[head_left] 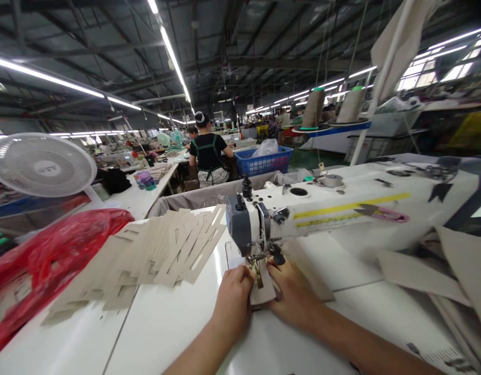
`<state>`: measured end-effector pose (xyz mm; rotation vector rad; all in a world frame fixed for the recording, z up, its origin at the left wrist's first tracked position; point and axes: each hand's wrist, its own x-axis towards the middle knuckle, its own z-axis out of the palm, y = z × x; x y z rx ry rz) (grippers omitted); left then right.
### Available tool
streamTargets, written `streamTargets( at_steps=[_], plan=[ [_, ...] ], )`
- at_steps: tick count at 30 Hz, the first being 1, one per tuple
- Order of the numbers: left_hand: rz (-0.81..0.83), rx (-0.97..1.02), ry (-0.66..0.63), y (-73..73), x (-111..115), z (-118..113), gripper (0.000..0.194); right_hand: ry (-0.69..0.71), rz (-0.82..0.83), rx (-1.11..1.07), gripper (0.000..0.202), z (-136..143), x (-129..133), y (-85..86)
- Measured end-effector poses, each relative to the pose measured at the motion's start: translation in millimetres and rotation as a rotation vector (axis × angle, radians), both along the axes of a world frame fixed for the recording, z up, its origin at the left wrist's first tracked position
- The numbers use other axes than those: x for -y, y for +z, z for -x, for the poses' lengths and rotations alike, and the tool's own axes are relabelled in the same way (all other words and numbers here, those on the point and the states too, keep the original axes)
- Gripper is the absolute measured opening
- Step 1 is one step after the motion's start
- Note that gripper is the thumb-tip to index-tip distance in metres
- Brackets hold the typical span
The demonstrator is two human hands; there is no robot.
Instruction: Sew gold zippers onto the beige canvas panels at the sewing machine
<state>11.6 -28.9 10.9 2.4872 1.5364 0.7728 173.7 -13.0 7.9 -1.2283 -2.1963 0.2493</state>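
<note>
Under the needle end of a white sewing machine (248,224) lies a small beige fabric piece (266,291), close to the metal presser foot (258,273). My left hand (233,291) grips its left side, fingers curled in beside the foot. On the right edge, my right hand (293,291) pinches the same piece, its fingertips partly hidden by the machine's black knob. A larger beige panel (306,265) lies flat behind my right hand. To the left, many beige pieces with slots cut in them (162,250) are fanned out in overlapping rows on the white table (165,323).
Pink-handled snips (384,212) rest on the machine body. Loose beige panels (423,276) are heaped at the right. A red plastic bag (68,255) and a white fan (42,165) stand left. Thread cones (313,109), a blue basket (263,161) and a seated co-worker (209,153) are beyond.
</note>
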Motion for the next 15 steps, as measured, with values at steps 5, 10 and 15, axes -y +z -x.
streamTargets(
  at_steps=[5,10,15],
  plan=[
    [0.005,-0.05,0.008,6.7,5.5,2.7,0.043,0.071,0.096,0.053,0.018,3.0,-8.6,10.1],
    [0.056,-0.132,0.234,15.4,19.1,-0.6,0.013,0.115,0.105,-0.005,0.019,-3.6,-16.6,5.8],
    [0.085,-0.085,0.235,14.3,34.2,-3.1,0.012,0.149,0.111,-0.158,0.014,-9.5,-16.6,-2.0]
  ],
)
